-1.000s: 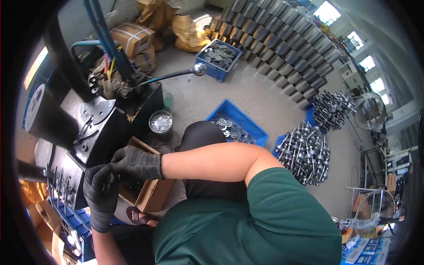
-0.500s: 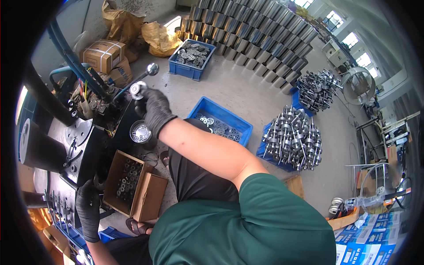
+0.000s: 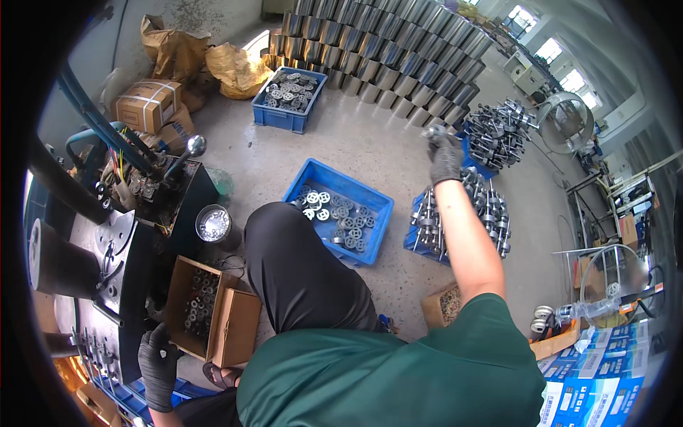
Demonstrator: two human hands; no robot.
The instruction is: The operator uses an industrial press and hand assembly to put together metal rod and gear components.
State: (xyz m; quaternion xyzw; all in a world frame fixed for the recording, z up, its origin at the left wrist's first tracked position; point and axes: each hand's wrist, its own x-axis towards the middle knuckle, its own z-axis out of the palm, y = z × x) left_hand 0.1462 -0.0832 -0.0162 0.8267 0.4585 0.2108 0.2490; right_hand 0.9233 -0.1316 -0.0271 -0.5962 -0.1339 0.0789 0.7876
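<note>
My right hand point(image 3: 445, 155), in a dark glove, is stretched out to the right and grips a grey metal part point(image 3: 432, 132) above a heap of metal shaft assemblies point(image 3: 462, 217) standing in a blue tray. My left hand point(image 3: 157, 363), also gloved, rests low at the left on the edge of the black machine point(image 3: 107, 270). Between them a blue crate point(image 3: 340, 213) holds several small round metal pieces. An open cardboard box point(image 3: 206, 306) of small parts stands beside the machine.
Rows of metal cylinders point(image 3: 388, 50) line the back. Another blue crate point(image 3: 288, 96) of parts, cardboard boxes point(image 3: 146, 103) and yellow sacks point(image 3: 235, 67) lie at the far left. A second heap of shaft parts point(image 3: 498, 132) and a fan point(image 3: 565, 124) stand at the right.
My right hand has left the machine's lever side and swung far right over the shaft heap, now gripping a metal part. My left hand stayed low at the machine.
</note>
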